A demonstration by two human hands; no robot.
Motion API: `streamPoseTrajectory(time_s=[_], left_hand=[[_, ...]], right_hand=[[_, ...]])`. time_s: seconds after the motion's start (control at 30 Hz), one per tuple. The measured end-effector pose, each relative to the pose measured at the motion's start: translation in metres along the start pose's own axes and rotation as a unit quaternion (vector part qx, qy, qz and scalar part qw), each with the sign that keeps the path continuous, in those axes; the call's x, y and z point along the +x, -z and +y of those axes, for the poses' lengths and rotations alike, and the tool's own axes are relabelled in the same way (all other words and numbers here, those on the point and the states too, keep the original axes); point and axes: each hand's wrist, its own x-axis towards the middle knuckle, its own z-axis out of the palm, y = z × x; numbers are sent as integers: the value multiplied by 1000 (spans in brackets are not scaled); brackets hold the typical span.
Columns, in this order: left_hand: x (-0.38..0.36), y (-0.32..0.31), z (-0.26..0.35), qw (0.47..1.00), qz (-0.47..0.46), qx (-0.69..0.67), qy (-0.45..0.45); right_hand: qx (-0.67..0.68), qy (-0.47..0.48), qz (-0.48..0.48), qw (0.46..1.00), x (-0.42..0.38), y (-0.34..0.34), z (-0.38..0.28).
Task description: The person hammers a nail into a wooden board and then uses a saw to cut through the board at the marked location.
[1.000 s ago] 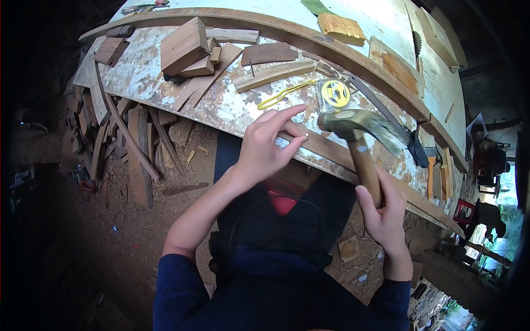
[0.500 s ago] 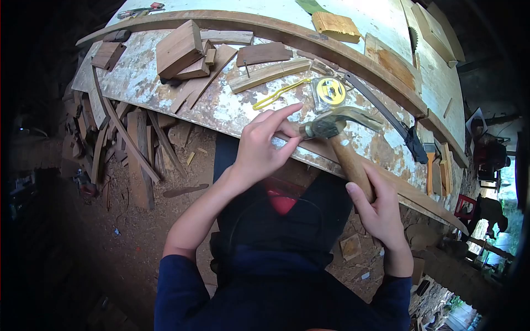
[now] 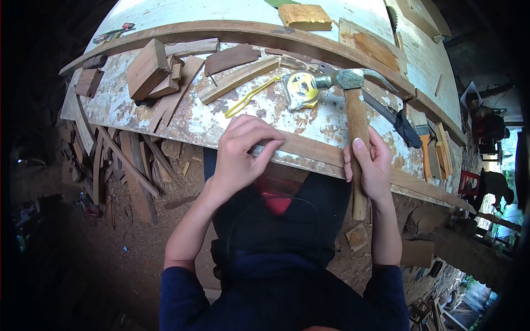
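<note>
My right hand is wrapped round the wooden handle of a claw hammer. Its metal head is over the bench, beside a yellow and clear tape measure, with the claw pointing right. A long wooden strip lies along the bench's near edge, under both hands. At the strip's left part, my left hand is closed in a pinch, thumb and forefinger tips together. What they hold, if anything, is too small to make out. A nail sticks up from a short wooden piece behind the left hand.
Wood blocks and offcuts lie at the left of the paint-worn bench. A long curved beam crosses behind them. To the right are a hand saw, a black cloth and a paintbrush. Scrap wood fills the lower left.
The hammer head has moved up and away from my left fingers, and its handle now stands nearly straight in view. My left forefinger has curled in to the thumb. The whole view has shifted slightly.
</note>
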Motion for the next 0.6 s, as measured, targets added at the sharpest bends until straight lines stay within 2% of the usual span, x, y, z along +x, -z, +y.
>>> streamPoseTrajectory(time_s=[0.17,0.3,0.4,0.5,0.6], left_hand=[[1,6,-3,999,-30,-9,0],[2,-1,4,999,-3,4,37],[1,1,1,1000,-6,-14,-13],[-5,3,2,1000,0,-7,-6],[-3,-5,6,999,38,2,32]], right_hand=[[13,-12,-1,1000,-1,-1,-2],[-4,-17,-20,1000,-2,1,-1],[2,-7,-19,1000,-1,1,0],[14,-18,-10,1000,0,1,-1],[7,-18,-17,1000,0,2,-1]])
